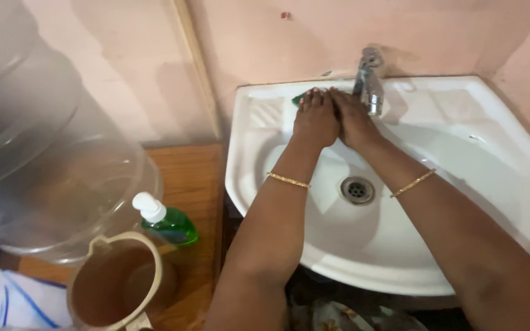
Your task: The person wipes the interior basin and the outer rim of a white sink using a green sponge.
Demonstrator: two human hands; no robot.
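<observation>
The left hand point(315, 117) and right hand point(352, 119) press together, fingers flat, over the white sink point(461, 141). A green thing point(297, 98) peeks out by the left fingertips; its direction is hidden. The tap point(370, 83) stands just right of the hands.

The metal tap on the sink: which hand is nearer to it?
Right. The right hand lies just beside the tap, below and left of its spout. The left hand presses against the right hand's far side, farther from the tap, over the white sink.
</observation>
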